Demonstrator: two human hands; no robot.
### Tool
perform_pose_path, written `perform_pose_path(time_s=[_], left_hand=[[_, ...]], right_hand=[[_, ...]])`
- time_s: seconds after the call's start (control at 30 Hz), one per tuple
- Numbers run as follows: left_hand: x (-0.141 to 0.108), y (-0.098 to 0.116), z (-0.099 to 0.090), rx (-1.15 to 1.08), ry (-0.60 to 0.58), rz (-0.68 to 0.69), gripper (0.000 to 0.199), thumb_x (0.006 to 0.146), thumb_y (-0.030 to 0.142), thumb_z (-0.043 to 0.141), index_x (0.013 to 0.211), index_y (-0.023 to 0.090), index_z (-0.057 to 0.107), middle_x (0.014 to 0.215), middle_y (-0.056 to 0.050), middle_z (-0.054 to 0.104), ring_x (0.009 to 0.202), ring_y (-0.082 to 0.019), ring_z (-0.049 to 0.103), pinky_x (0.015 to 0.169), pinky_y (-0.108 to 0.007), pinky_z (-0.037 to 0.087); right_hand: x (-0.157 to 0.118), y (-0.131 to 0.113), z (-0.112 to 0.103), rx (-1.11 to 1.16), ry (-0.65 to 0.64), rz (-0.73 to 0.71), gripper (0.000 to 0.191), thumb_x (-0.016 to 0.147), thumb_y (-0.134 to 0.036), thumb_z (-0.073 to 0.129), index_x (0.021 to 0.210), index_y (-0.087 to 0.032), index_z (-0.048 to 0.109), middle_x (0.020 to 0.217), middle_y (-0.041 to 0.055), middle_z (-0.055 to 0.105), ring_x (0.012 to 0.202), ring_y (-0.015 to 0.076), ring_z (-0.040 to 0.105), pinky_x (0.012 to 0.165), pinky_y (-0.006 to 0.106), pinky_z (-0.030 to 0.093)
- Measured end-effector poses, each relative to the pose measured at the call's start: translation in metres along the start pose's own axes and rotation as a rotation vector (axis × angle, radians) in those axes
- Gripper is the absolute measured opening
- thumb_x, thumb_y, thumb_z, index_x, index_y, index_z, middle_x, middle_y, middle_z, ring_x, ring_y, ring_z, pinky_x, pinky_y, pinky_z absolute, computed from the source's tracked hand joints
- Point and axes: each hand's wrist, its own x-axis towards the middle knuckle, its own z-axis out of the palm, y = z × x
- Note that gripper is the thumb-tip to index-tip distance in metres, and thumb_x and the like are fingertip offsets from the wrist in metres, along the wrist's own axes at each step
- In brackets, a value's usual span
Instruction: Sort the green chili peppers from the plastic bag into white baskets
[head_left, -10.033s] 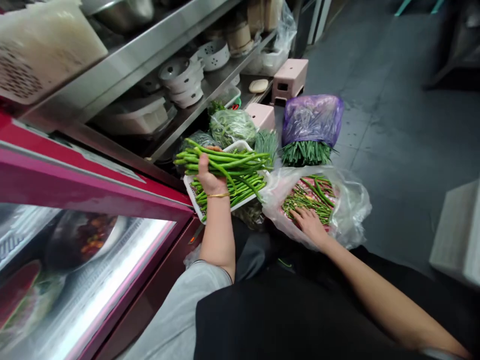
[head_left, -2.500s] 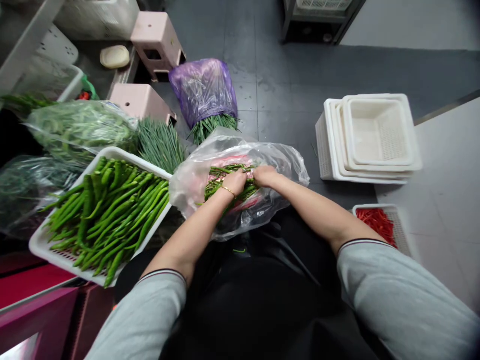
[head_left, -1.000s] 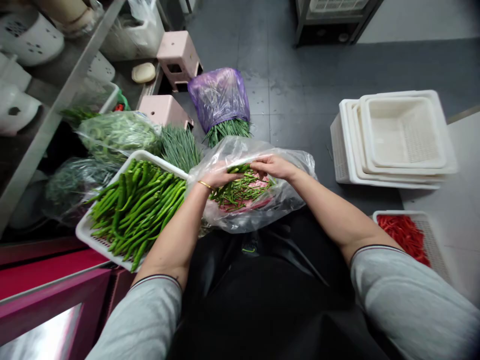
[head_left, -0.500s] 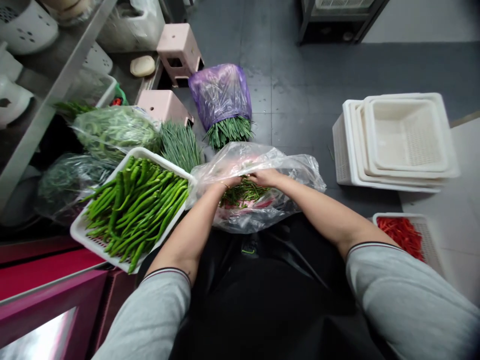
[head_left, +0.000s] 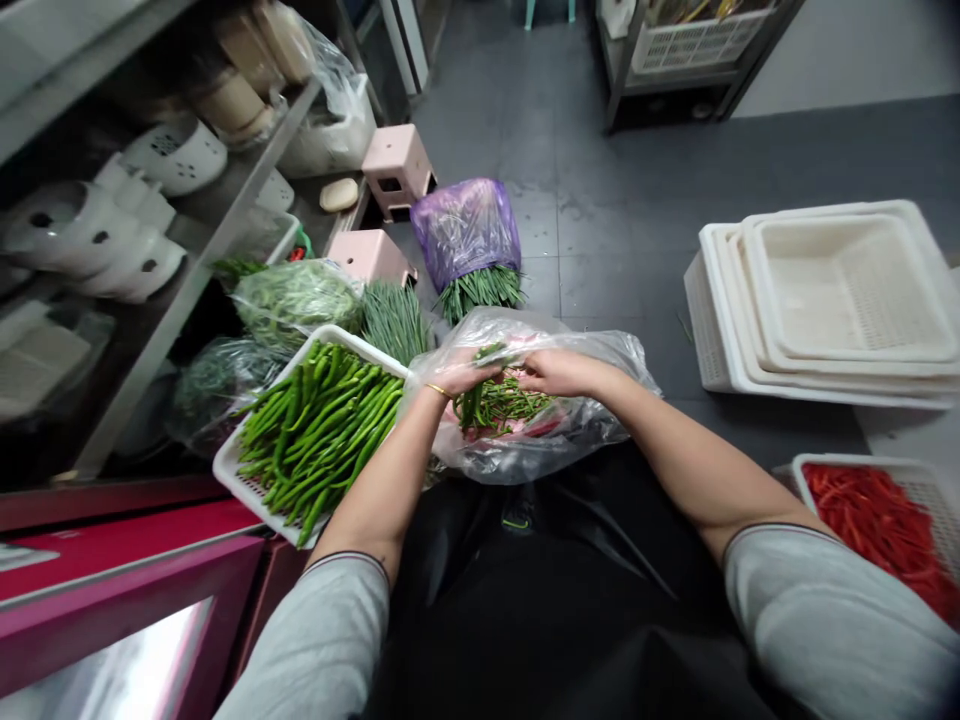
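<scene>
some green peppers (head_left: 471, 408) are clamped in the left grip (head_left: 463, 374); for the right grip (head_left: 559, 372), i cannot tell.

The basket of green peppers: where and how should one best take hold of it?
Probably by the basket's rim, from above, at its left corner and far edge: the rim looks bare there, while green peppers lie heaped across the middle.
</scene>
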Motion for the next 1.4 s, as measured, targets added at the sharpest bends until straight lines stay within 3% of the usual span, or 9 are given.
perform_pose_path(time_s=[0.23, 0.4, 0.5, 0.67, 0.87, 0.97, 1.07, 1.17, 1.4], left_hand=[[-0.039, 0.059, -0.023, -0.185, -0.015, 0.174, 0.05, 0.074, 0.05, 0.069, 0.114, 0.021, 0.066, 0.104, -0.009, 0.071, 0.104, -0.029, 0.064, 0.091, -0.041, 0.052], [-0.098, 0.08, -0.073, -0.714, 0.601, 0.356, 0.057, 0.085, 0.065, 0.049, 0.122, 0.022, 0.052, 0.096, -0.007, 0.066, 0.092, -0.023, 0.067, 0.085, -0.044, 0.056], [-0.148, 0.102, -0.09, -0.776, 0.972, 0.341, 0.047, 0.095, 0.059, 0.034, 0.123, 0.024, 0.048, 0.097, -0.004, 0.064, 0.097, -0.019, 0.066, 0.088, -0.04, 0.056], [-0.277, 0.102, -0.098, -0.605, 1.152, -0.059, 0.055, 0.101, 0.048, 0.007, 0.13, 0.02, 0.045, 0.111, -0.002, 0.06, 0.105, -0.02, 0.066, 0.078, -0.035, 0.055], [-0.512, 0.041, -0.035, -0.75, 1.313, -0.335, 0.053, 0.073, 0.048, 0.074, 0.111, 0.014, 0.06, 0.084, -0.005, 0.066, 0.082, -0.027, 0.071, 0.063, -0.036, 0.06], [-0.562, 0.014, 0.022, -0.908, 1.235, -0.48, 0.044, 0.067, 0.039, 0.078, 0.1, 0.014, 0.064, 0.07, -0.004, 0.064, 0.064, -0.02, 0.067, 0.056, -0.032, 0.056], [-0.555, -0.003, 0.045, -1.029, 1.287, -0.435, 0.034, 0.074, 0.036, 0.071, 0.102, 0.018, 0.064, 0.066, -0.001, 0.061, 0.056, -0.015, 0.06, 0.053, -0.03, 0.052], [-0.512, -0.009, 0.015, -0.943, 1.269, -0.31, 0.034, 0.078, 0.038, 0.068, 0.108, 0.021, 0.062, 0.07, -0.001, 0.061, 0.061, -0.016, 0.06, 0.059, -0.032, 0.053], [-0.278, -0.035, -0.097, -0.008, 0.814, -0.339, 0.037, 0.088, 0.024, 0.058, 0.123, 0.013, 0.054, 0.109, -0.015, 0.063, 0.112, -0.031, 0.06, 0.097, -0.046, 0.044]], right_hand=[[0.037, -0.027, -0.045, 0.311, 0.478, -0.062, 0.053, 0.093, -0.045, 0.05, 0.137, -0.016, 0.05, 0.131, 0.0143, 0.059, 0.108, 0.0218, 0.062, 0.096, 0.041, 0.048], [0.024, -0.055, -0.054, 0.513, 0.554, -0.169, 0.068, 0.093, -0.066, 0.035, 0.137, -0.017, 0.048, 0.126, 0.0147, 0.062, 0.109, 0.0223, 0.063, 0.093, 0.041, 0.051], [-0.004, -0.113, -0.031, 0.392, 0.389, -0.383, 0.078, 0.084, -0.072, 0.048, 0.144, -0.023, 0.041, 0.131, 0.0125, 0.06, 0.12, 0.0278, 0.057, 0.101, 0.047, 0.046], [-0.038, -0.195, 0.025, 0.13, -0.122, -0.603, 0.075, 0.08, -0.06, 0.062, 0.147, -0.036, 0.039, 0.134, 0.0115, 0.059, 0.117, 0.0349, 0.06, 0.097, 0.051, 0.052], [-0.013, -0.176, 0.067, -0.046, -0.271, -0.655, 0.048, 0.081, -0.057, 0.055, 0.129, -0.059, 0.049, 0.114, 0.0101, 0.071, 0.098, 0.028, 0.069, 0.069, 0.039, 0.058], [-0.008, -0.174, 0.079, -0.164, -0.258, -0.663, 0.035, 0.082, -0.057, 0.055, 0.117, -0.061, 0.057, 0.105, 0.0063, 0.074, 0.087, 0.0265, 0.072, 0.06, 0.038, 0.057], [-0.01, -0.198, 0.083, -0.194, -0.295, -0.648, 0.03, 0.086, -0.052, 0.056, 0.115, -0.051, 0.062, 0.098, 0.0043, 0.075, 0.082, 0.0247, 0.073, 0.067, 0.039, 0.06], [-0.009, -0.231, 0.084, -0.198, -0.276, -0.648, 0.031, 0.09, -0.047, 0.053, 0.116, -0.036, 0.065, 0.099, 0.0063, 0.075, 0.087, 0.0245, 0.072, 0.078, 0.04, 0.059], [-0.012, -0.227, 0.088, -0.218, -0.269, -0.602, 0.031, 0.094, -0.039, 0.05, 0.12, -0.028, 0.064, 0.109, 0.0069, 0.072, 0.096, 0.0203, 0.07, 0.083, 0.033, 0.056]])
